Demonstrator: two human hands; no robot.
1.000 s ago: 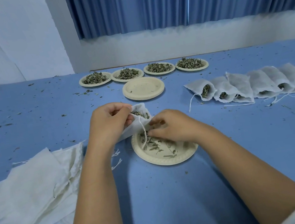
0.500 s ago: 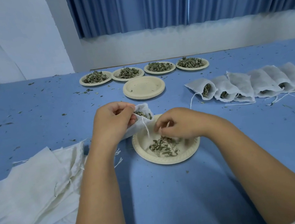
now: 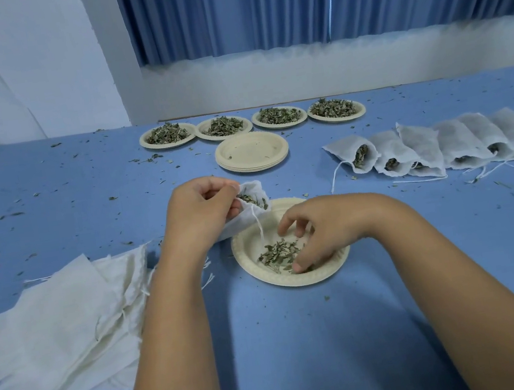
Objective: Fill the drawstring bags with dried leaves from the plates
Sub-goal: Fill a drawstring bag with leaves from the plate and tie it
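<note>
Left hand (image 3: 201, 209) pinched small white cloth drawstring bag (image 3: 245, 220) at 11 o'clock of round beige paper plate (image 3: 294, 281); right hand (image 3: 323, 228), fingers spread, touched dried green leaves (image 3: 275, 255) there.

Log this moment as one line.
left hand: holds white drawstring cloth bag open, partly filled | right hand: fingers on dried green leaves in beige paper plate

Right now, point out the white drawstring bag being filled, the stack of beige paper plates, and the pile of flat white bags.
White drawstring bag (image 3: 238, 224): head view, cloth side.
Stack of beige paper plates (image 3: 251, 151): head view, top plate.
Pile of flat bags (image 3: 52, 322): head view, top sheet.
</note>
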